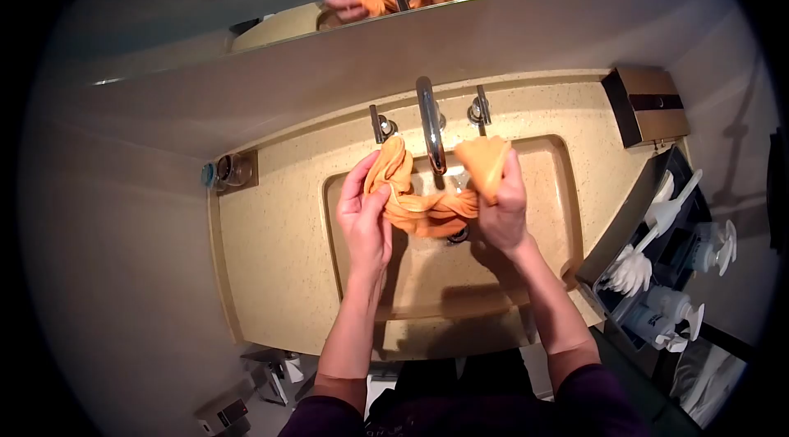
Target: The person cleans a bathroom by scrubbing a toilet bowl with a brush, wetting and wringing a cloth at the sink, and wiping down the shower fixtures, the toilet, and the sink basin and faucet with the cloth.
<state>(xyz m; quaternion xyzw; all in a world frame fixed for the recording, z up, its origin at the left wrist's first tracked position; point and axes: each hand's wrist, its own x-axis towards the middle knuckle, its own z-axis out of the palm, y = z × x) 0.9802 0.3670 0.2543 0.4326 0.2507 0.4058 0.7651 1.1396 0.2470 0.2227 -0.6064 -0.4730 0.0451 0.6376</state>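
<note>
An orange cloth (431,211), twisted and bunched, stretches between my two hands above the sink (563,223). My left hand (366,211) is wrapped round one end, with the thumb lying across the folds. Round the other end my right hand (503,207) is closed, and a flared corner of the cloth sticks up out of the fist, a little blurred. The curved chrome faucet (429,124) reaches over the basin just beyond the cloth. Part of the dark drain (459,235) shows below the cloth.
Two handles, a left one (382,124) and a right one (479,110), flank the faucet. Glass jars (232,170) stand at the counter's left end. A brown box (649,106) sits at the back right; a dark tray (604,252) holds a white brush and pump bottles. A mirror (271,9) runs along the back.
</note>
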